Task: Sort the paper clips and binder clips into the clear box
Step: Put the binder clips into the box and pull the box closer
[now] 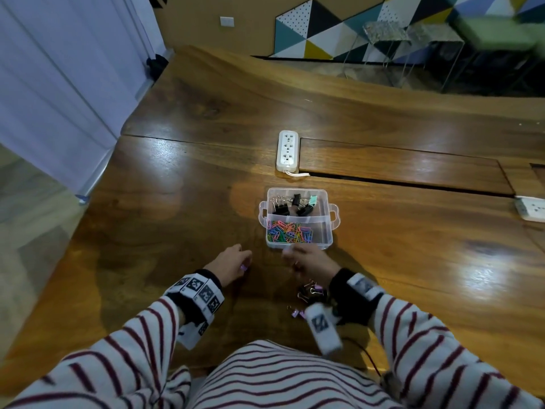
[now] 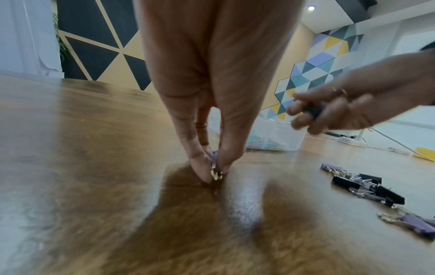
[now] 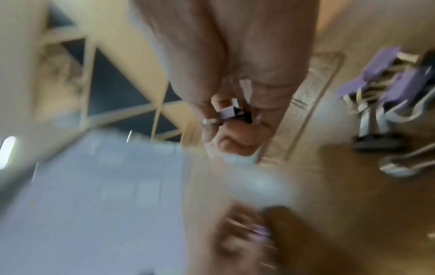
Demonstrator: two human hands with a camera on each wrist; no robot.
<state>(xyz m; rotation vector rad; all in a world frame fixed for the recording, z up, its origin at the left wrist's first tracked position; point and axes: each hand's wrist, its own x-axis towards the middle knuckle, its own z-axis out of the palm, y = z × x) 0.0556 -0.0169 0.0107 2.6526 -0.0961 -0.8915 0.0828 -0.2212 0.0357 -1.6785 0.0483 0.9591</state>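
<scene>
L hand [image 2: 212, 93] on purple binder clip [image 2: 214, 160]; R hand [image 2: 334, 111], maybe black clip [image 2: 314, 111].

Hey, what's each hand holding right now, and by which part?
The left hand pinches a small purple binder clip between thumb and fingertips, around its body and wire handles. The right hand curls round a black binder clip; the exact hold is hidden.
</scene>
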